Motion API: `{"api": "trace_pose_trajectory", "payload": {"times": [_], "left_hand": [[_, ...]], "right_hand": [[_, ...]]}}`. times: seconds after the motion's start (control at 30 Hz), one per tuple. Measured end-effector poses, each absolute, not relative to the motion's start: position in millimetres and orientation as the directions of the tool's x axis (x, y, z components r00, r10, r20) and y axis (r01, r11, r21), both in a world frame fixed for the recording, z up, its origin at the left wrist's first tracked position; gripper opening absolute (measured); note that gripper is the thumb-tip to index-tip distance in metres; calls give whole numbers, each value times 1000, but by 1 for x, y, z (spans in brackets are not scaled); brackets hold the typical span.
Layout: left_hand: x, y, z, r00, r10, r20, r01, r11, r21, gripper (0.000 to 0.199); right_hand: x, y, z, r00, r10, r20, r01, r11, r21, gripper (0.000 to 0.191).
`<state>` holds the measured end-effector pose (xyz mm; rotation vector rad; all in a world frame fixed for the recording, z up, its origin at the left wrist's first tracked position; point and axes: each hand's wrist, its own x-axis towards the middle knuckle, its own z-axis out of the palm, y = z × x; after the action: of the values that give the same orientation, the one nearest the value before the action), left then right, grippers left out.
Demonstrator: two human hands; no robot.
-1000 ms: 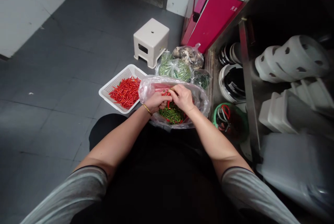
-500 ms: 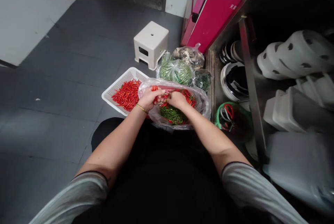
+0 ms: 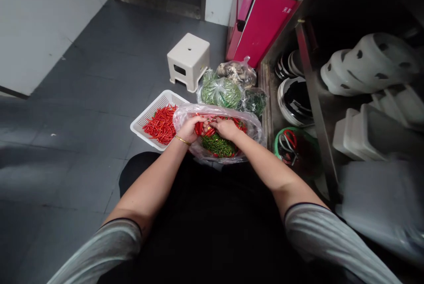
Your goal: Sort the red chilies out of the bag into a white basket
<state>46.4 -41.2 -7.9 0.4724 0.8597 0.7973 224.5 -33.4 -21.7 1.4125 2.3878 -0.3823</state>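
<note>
My left hand (image 3: 190, 129) is closed round several red chilies (image 3: 199, 127), over the left side of a clear plastic bag (image 3: 255, 130). Close beside it, my right hand (image 3: 226, 128) has its fingers pinched at the stem end of a red chili (image 3: 210, 131); its fingertips are partly hidden. Inside the bag lie more red chilies and a heap of green chili stems (image 3: 218, 145). A white perforated basket (image 3: 141, 126) to the left holds a pile of red chilies (image 3: 160, 126).
Beyond the bag sit plastic bags of green vegetables (image 3: 221, 92) and mushrooms (image 3: 237, 72). A white stool (image 3: 188, 54) stands behind the basket. Along the right runs a metal rack (image 3: 314, 85) with stacked containers; scissors (image 3: 290, 139) rest in a green-rimmed bucket (image 3: 277, 146).
My hands stay together over the bag, and the right fingers have drawn slightly apart from the left. The whole view has shifted a little.
</note>
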Motion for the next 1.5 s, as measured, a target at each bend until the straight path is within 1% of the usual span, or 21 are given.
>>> {"api": "trace_pose_trajectory", "payload": {"times": [0.07, 0.13, 0.2, 0.27, 0.33, 0.4, 0.5, 0.57, 0.7, 0.77, 0.83, 0.9, 0.93, 1.0, 1.07, 1.1, 1.17, 1.27, 1.33, 1.4, 1.5], "left_hand": [[42, -41, -5, 455, 755, -472, -428, 650, 628, 11], [41, -41, -4, 482, 744, -463, -413, 659, 629, 14], [45, -43, -4, 486, 733, -475, -372, 666, 647, 15], [52, -47, -7, 466, 731, -500, -288, 659, 695, 18], [61, -53, -13, 439, 728, -527, -184, 647, 740, 24], [69, -58, -19, 394, 735, -552, -144, 643, 752, 27], [72, -61, -23, 346, 780, -521, -224, 608, 762, 30], [69, -61, -20, 394, 792, -466, -241, 579, 779, 31], [59, -60, -4, 560, 728, -395, -134, 550, 825, 31], [56, -61, 3, 629, 681, -375, -53, 519, 853, 29], [56, -61, 7, 670, 645, -367, -6, 499, 867, 29], [56, -60, 7, 671, 642, -371, -12, 510, 860, 30], [57, -60, 6, 660, 651, -375, -30, 521, 853, 31], [59, -60, 5, 621, 676, -397, -64, 548, 834, 32], [60, -60, 5, 563, 707, -428, -94, 570, 816, 31], [60, -59, 6, 536, 721, -439, -112, 576, 809, 28], [59, -58, 9, 506, 743, -438, -159, 579, 799, 23], [52, -52, 16, 496, 774, -393, -309, 581, 753, 18], [46, -47, 20, 506, 786, -356, -432, 588, 684, 17], [40, -44, 22, 526, 794, -306, -517, 584, 626, 18], [35, -42, 24, 534, 810, -242, -562, 554, 614, 22]], "right_hand": [[233, -35, -17, -447, 769, -457, 868, 496, -15, 40], [247, -38, -7, -429, 775, -464, 880, 474, -21, 37], [261, -42, 7, -373, 819, -436, 918, 394, -44, 32], [269, -49, 18, -252, 899, -358, 968, 238, -83, 27], [265, -61, 23, -106, 956, -274, 976, 47, -214, 25], [252, -76, 21, -26, 960, -279, 892, -104, -441, 24], [232, -95, 13, -140, 910, -390, 634, -220, -741, 29], [228, -98, 11, -254, 869, -424, 492, -261, -830, 38], [241, -84, 15, -234, 880, -414, 340, -325, -882, 57], [246, -76, 18, -257, 865, -430, 339, -336, -879, 58], [246, -72, 22, -309, 866, -392, 410, -250, -877, 58], [240, -70, 26, -307, 916, -258, 571, -39, -820, 55], [236, -69, 29, -295, 939, -175, 676, 76, -733, 53], [228, -67, 33, -291, 956, -49, 853, 236, -465, 45], [224, -63, 36, -299, 954, -23, 930, 286, -230, 38], [224, -60, 37, -294, 955, -44, 946, 284, -159, 37], [228, -55, 35, -241, 964, -116, 969, 232, -87, 40], [237, -50, 26, -168, 936, -309, 985, 169, -26, 42], [238, -49, 17, -179, 899, -400, 978, 207, 30, 37], [233, -47, 7, -235, 873, -428, 955, 290, 67, 39], [225, -42, -2, -336, 812, -477, 907, 416, 69, 39]]}}
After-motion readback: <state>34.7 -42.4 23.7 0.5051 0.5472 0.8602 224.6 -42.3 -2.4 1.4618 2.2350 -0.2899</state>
